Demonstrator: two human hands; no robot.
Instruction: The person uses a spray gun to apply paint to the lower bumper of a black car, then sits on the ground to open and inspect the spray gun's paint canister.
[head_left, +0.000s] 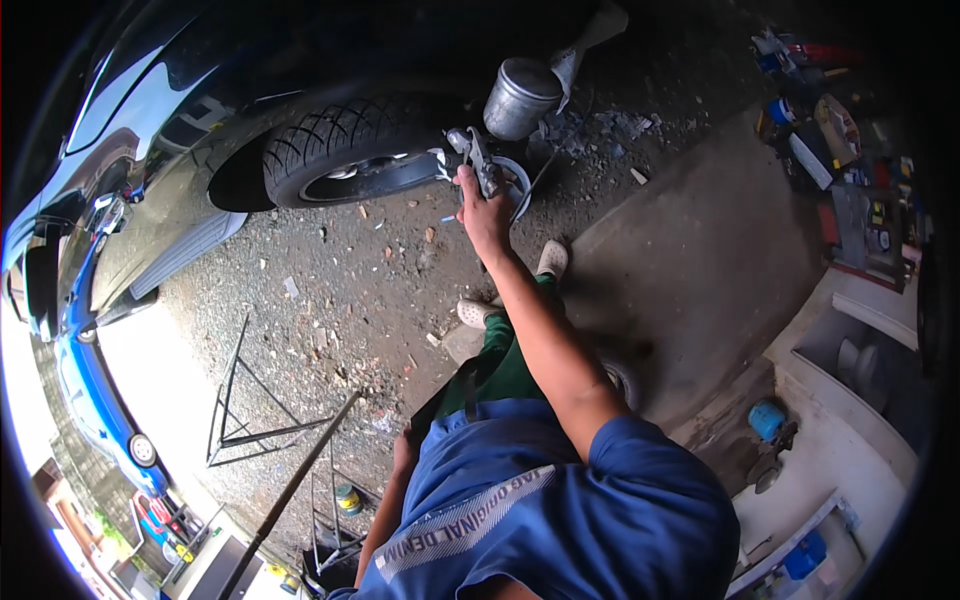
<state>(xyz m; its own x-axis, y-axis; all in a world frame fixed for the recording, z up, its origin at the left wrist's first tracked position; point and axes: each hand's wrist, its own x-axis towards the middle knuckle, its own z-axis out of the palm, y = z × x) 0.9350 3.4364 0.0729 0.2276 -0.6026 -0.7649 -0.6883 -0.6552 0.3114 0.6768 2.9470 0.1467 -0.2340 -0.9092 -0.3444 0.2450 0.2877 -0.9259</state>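
Observation:
My right hand (pixel 484 215) reaches forward, its fingers wrapped round a silver metal spray gun (pixel 476 150). Beside the gun's body, and seemingly part of it, is a grey metal cup (pixel 521 98) with a lid. Just past my hand, a pale round rim (pixel 519 186) shows, partly covered by the gun; what it belongs to is unclear. The tyre (pixel 345 140) of a dark car lies to the left of the gun, a small gap apart. My left hand (pixel 404 450) hangs low by my hip against my dark green trousers (pixel 500 360), its fingers mostly hidden.
Gravel and litter cover the ground (pixel 330 270), beside a concrete slab (pixel 700 270). A metal frame stand (pixel 250 435) and long dark pole (pixel 290 490) are at left. Cluttered shelves (pixel 865 220) line the right; a blue car (pixel 95 400) stands far left.

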